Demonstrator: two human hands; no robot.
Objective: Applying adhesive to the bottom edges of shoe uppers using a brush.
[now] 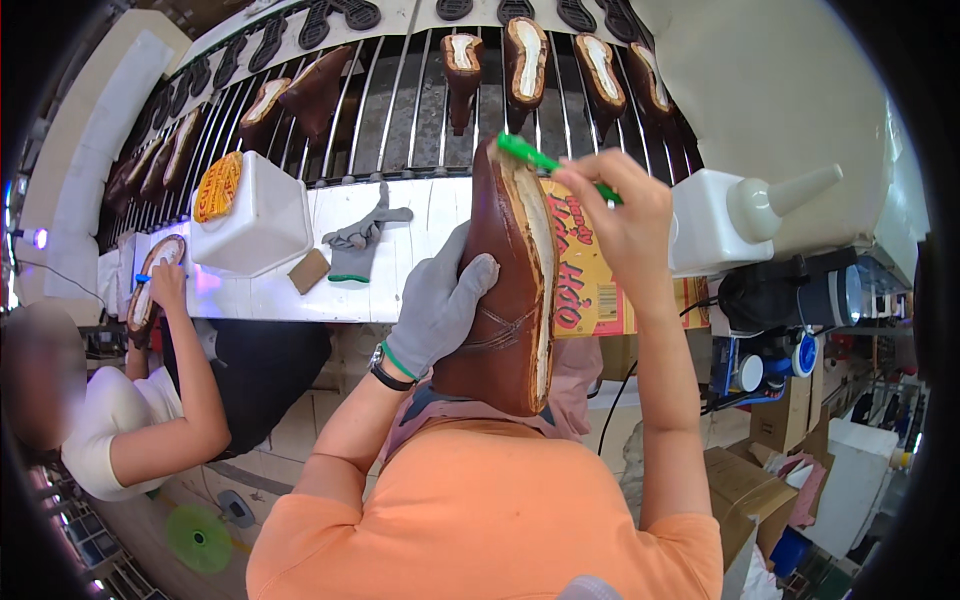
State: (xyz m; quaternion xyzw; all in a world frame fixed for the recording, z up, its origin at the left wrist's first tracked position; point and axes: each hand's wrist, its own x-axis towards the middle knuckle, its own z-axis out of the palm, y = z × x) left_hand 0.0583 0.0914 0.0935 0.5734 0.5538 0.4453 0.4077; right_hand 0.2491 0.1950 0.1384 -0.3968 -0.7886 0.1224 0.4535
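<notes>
My left hand (440,305), in a grey glove with a green cuff, grips a brown leather boot upper (500,300) from its left side. The boot is tilted so that its underside, with a whitish strip inside a tan rim, faces right. In my bare right hand (625,215) is a slim green brush (530,153), its head against the far end of the boot's underside. Whether the bristles press on it is hard to see. Beneath the boot lies a yellow cardboard sheet (603,300) with red print.
Several brown shoe uppers (527,65) rest underside up on a metal-bar rack, with black soles (266,45) beyond. On the white table are a white container (265,225), a grey glove (368,232) and a brown block (309,271). A white nozzle bottle (715,220) stands right; a co-worker (130,420) sits left.
</notes>
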